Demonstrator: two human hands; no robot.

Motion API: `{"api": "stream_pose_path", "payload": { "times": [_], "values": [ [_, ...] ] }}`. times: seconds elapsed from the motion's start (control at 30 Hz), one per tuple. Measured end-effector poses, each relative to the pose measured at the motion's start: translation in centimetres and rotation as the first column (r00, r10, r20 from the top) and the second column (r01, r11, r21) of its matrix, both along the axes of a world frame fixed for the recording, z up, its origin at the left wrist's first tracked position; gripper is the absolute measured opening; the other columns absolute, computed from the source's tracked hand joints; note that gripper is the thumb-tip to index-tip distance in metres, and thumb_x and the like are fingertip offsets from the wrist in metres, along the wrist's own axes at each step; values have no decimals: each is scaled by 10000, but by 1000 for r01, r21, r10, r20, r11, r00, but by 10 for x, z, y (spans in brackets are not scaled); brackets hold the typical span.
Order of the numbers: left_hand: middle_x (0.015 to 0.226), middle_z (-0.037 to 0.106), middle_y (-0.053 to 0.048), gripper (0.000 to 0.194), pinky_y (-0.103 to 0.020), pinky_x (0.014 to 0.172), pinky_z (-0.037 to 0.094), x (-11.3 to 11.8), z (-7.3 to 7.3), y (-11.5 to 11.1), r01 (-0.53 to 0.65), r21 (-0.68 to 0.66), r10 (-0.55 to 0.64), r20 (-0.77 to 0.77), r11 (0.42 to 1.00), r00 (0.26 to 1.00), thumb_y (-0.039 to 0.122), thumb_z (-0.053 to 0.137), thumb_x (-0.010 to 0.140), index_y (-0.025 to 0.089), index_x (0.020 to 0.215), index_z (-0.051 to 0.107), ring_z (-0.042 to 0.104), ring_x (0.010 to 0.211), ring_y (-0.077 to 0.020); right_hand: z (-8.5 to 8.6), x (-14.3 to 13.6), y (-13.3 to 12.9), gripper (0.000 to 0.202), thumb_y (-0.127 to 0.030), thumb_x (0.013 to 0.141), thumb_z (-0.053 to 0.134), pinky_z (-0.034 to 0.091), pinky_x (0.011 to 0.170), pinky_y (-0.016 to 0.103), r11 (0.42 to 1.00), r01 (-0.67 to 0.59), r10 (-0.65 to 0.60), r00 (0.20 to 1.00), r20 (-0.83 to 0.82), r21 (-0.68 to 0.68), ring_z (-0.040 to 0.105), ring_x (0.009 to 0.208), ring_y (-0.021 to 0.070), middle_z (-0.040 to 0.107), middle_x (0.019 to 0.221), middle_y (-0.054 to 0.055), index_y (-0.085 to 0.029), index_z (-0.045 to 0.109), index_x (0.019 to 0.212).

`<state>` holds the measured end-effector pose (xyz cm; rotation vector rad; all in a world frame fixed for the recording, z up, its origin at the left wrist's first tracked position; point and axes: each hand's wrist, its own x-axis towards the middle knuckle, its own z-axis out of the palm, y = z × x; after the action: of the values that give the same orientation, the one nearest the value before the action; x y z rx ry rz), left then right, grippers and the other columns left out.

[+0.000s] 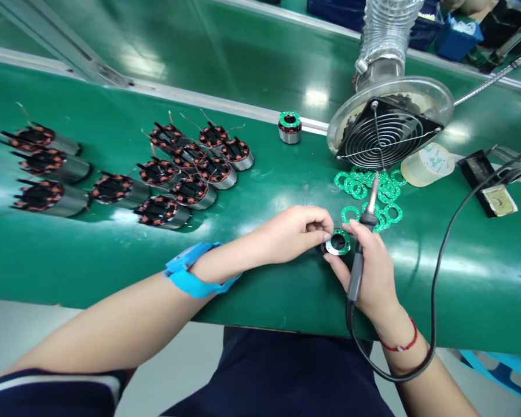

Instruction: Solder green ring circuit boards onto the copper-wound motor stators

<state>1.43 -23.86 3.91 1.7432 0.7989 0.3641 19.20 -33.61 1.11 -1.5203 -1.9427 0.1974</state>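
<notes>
A green ring-shaped circuit board (341, 246) sits on a dark motor stator near the front of the green bench. My left hand (297, 234), with a blue band on its wrist, pinches the left edge of this board. Around the right side of the same piece are the thumb and a finger of my right hand (375, 275). That hand also holds a soldering iron (356, 269), its metal tip pointing up and away over a pile of loose green ring boards (353, 184). Most of the stator under the board is hidden.
Several copper-wound stators (193, 191) stand at the left. One stator with a green board (290, 128) is at the back. A fume extractor fan (384, 133), tape roll (429, 164) and iron stand (481, 179) are at the right. The iron's black cable (436, 278) loops over my right forearm.
</notes>
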Motion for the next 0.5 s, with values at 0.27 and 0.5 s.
{"api": "stream_pose_path", "payload": {
  "times": [0.27, 0.5],
  "values": [
    [661, 533, 50, 112, -215, 578, 380, 4, 1, -6, -86, -59, 85, -18, 995, 996, 166, 539, 884, 155, 779, 577, 471, 609, -92, 13, -1, -2, 505, -154, 900, 584, 507, 898, 479, 993, -100, 98, 995, 31, 65, 658, 1054, 275, 745, 1142, 81, -256, 447, 1375],
    [690, 538, 42, 140, -236, 602, 367, 5, -1, -10, -149, 52, 152, -66, 988, 986, 116, 472, 900, 170, 781, 523, 474, 629, -105, 13, -1, -3, 503, -73, 921, 533, 537, 896, 410, 991, -76, 91, 986, -139, 112, 727, 937, 203, 789, 962, 27, -236, 470, 1393]
  ]
}}
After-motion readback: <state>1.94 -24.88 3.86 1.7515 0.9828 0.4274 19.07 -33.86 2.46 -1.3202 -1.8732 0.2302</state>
